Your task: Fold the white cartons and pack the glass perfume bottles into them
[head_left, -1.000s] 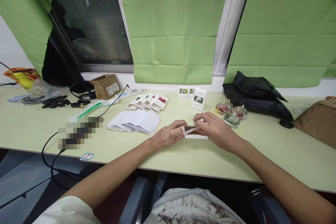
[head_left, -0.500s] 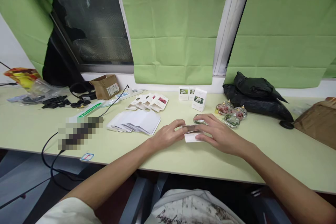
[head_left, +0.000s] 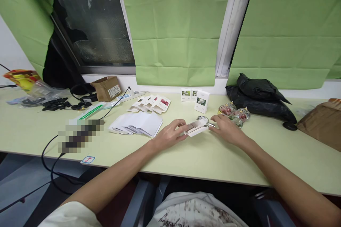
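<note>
My left hand [head_left: 170, 133] grips one end of a small white carton [head_left: 196, 128], whose open side faces up and whose inside looks empty. At the carton's right end, my right hand [head_left: 227, 129] has its fingers closed on the silvery neck of a round clear glass bottle [head_left: 203, 118] with something whitish inside. That bottle lies tilted just behind the carton. Several similar round bottles [head_left: 242, 114] with red or green contents rest beyond my right hand. Behind the carton stands a closed white box [head_left: 201, 101] with a flower picture.
Flat white cartons [head_left: 137, 123] lie in a stack on the left, with flower-printed cartons [head_left: 161, 104] behind. Two more boxes [head_left: 185, 94] stand by the wall. Black plastic bags [head_left: 261, 95] and a brown paper package [head_left: 323, 122] lie right. A cable [head_left: 50, 170] hangs over the table's left front edge.
The carton has tilted in my left hand. My right hand has let go of the carton, moved right, and taken the neck of the glass bottle behind it.
</note>
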Motion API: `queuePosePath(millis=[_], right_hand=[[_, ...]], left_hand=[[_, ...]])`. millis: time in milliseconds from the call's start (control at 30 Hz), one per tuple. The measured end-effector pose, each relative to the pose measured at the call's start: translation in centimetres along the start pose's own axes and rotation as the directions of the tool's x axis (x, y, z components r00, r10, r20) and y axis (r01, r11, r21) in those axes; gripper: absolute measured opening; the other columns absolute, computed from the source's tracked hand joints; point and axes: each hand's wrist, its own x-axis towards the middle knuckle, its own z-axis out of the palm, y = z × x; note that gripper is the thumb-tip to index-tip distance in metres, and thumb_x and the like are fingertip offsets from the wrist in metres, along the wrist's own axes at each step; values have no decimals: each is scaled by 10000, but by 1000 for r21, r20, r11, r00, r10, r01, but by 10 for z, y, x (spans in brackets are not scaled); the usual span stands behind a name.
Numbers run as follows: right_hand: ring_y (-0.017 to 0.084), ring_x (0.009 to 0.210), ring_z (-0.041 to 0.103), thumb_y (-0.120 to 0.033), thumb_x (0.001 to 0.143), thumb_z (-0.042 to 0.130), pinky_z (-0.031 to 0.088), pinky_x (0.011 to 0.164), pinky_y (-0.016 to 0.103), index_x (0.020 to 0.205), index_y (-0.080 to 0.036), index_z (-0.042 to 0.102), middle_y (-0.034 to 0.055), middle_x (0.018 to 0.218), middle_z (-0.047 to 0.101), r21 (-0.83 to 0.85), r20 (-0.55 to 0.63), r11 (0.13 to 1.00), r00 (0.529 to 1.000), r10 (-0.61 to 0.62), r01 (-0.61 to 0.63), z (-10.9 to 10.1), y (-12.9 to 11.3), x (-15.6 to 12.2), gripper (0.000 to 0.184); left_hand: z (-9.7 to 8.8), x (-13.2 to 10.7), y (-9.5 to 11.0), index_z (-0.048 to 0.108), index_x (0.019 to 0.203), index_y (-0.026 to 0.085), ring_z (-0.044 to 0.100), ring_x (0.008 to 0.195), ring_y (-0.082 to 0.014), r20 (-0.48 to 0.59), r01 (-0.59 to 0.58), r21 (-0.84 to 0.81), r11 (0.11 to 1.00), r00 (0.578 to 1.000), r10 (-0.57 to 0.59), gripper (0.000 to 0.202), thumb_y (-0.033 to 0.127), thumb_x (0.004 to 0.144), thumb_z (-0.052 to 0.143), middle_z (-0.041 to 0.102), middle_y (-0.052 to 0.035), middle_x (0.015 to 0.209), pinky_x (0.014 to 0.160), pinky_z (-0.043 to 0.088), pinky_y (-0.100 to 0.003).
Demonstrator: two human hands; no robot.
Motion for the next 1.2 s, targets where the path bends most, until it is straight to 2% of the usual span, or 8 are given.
queuePosePath(millis=[100,233,500,600,733,900,1067,1200], right_hand=[[365,1161,582,-438,998,552,458,931,446,1178,-192,605,159,1203,653,-87,63,995,997,53,-48,17,-2,3,309],[412,1237,526,-534,957,604,438,957,472,1435,-163,485,202,1371,592,-88,32,992,995,90,-87,29,-9,13,617],[355,1165,564,-437,960,623,449,935,411,1368,-159,567,180,1308,618,0,45,998,997,62,-62,35,-12,31,497],[313,1129,604,-472,941,653,465,912,371,1308,-200,598,139,1254,637,49,37,998,999,39,-41,34,-7,29,460],[299,1084,652,-526,904,695,488,910,377,1309,-236,610,123,1244,640,182,-58,983,998,39,-28,28,3,26,505],[325,1134,641,-617,859,737,513,965,450,1348,-223,631,129,1279,674,435,-233,900,966,115,-2,-5,0,22,637],[288,1279,612,-532,858,795,500,1082,436,1452,-313,594,78,1477,586,716,-113,669,979,-169,198,-43,-30,1,665],[300,1270,600,-527,837,819,526,1054,452,1489,-356,574,83,1399,610,583,-39,764,949,-314,277,-48,-44,-10,717]], left_hand=[[0,3,2,300,1543,306,653,1088,-224,-18,67,-202,977,997,-72,765,205,911,720,568,-147,1396,902,606,-402],[-9,15,10,206,1633,298,594,1067,-241,155,275,-277,921,958,-239,1039,185,777,785,445,-148,1599,922,583,-427],[-7,23,11,329,1645,279,532,1022,-248,256,285,-186,940,938,-233,916,155,797,655,694,-65,1156,938,562,-401],[-6,22,9,317,1647,308,573,1034,-244,228,255,-174,951,950,-213,879,190,836,632,685,-57,1316,963,566,-411],[-8,22,11,230,1666,348,590,1305,-252,247,279,-188,942,941,-230,893,224,872,620,506,-30,1593,1111,515,-405],[-8,24,13,164,1674,341,586,1331,-289,320,326,-91,941,904,-283,969,362,877,715,524,-74,1540,1051,553,-417],[-3,25,5,416,1536,247,514,1299,-373,228,283,-77,956,938,-260,992,699,746,813,538,-166,1428,1126,449,-572],[-1,22,-2,420,1490,235,568,1218,-343,201,324,-152,934,935,-291,916,696,786,782,536,-161,1355,1053,495,-534]])
